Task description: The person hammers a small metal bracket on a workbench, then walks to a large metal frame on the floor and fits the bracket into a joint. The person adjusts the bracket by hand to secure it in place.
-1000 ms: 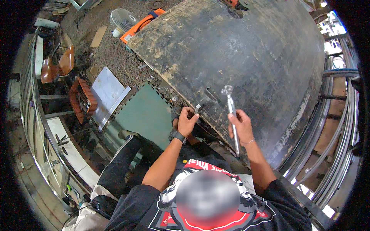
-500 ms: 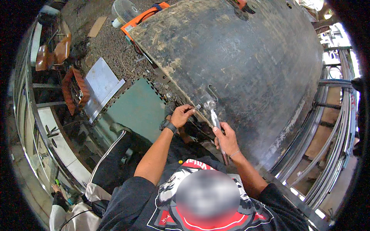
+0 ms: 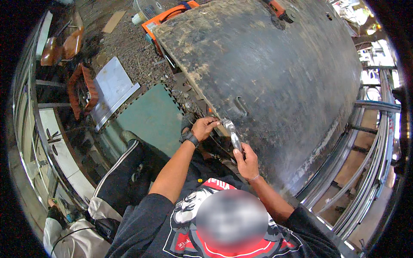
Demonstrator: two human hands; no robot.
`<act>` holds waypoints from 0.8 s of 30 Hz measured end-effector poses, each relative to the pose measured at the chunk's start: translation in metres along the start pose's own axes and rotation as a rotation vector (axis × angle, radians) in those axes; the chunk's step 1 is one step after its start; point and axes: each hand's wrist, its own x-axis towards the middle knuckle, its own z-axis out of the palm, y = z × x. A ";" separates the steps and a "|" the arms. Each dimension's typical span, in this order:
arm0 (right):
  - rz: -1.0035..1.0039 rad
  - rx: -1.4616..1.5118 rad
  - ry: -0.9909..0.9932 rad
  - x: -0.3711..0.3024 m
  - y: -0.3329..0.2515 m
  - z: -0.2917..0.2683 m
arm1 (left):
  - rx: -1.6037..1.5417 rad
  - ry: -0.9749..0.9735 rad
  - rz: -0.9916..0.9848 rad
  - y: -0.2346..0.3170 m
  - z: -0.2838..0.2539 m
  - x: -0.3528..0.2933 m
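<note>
Item, right hand (image 3: 247,162): fingers wrapped around the handle of a metal hammer (image 3: 235,139), head pointing away from the body. A thin bracelet (image 3: 254,177) circles the wrist.

Item, left hand (image 3: 203,130): thumb and fingers pinched on a small metal piece (image 3: 221,121) at the near edge of the board, mostly hidden from me by fingers and hammer head. A dark watch (image 3: 188,138) is on this wrist.

Item, step in hand: I judge it to be hammering or shaping that piece against the board's edge. The hammer head sits right beside the fingertips; whether it touches the metal I cannot tell. I would say the next move calls for a firm pinch, a short controlled stroke and fingertips clear of the head.

Item, large worn board (image 3: 292,86), dark and scuffed, serving as the work surface. Just beyond the hammer lies one bent metal strip (image 3: 240,107), untouched.

Item, green mat (image 3: 150,117), on the ground left of the board; past it, a grey metal sheet (image 3: 112,81).

Item, long metal profiles (image 3: 363,172), bundled along the right.

Item, orange power tool (image 3: 277,9), near the board's far side.

Item, fan (image 3: 148,6), farthest, cut off above.
</note>
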 end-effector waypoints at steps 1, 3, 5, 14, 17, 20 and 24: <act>-0.051 0.008 0.008 -0.001 -0.004 -0.002 | 0.018 -0.026 -0.024 -0.002 -0.001 0.001; -0.147 0.022 0.030 -0.004 -0.011 -0.006 | -0.011 0.038 0.026 -0.005 0.004 -0.001; -0.163 -0.009 0.041 -0.004 -0.010 0.002 | -0.043 0.064 0.052 -0.007 0.006 -0.001; -0.191 -0.085 -0.030 -0.009 -0.005 0.006 | 0.021 0.023 -0.054 0.006 -0.002 -0.002; -0.227 -0.074 0.015 -0.004 -0.004 0.003 | -0.010 0.022 -0.021 0.000 0.000 -0.002; -0.218 -0.138 0.036 0.010 0.006 0.011 | -0.066 0.016 -0.059 -0.002 0.001 0.000; -0.249 -0.160 0.055 0.011 0.004 0.012 | 0.115 0.001 -0.015 -0.018 0.002 0.006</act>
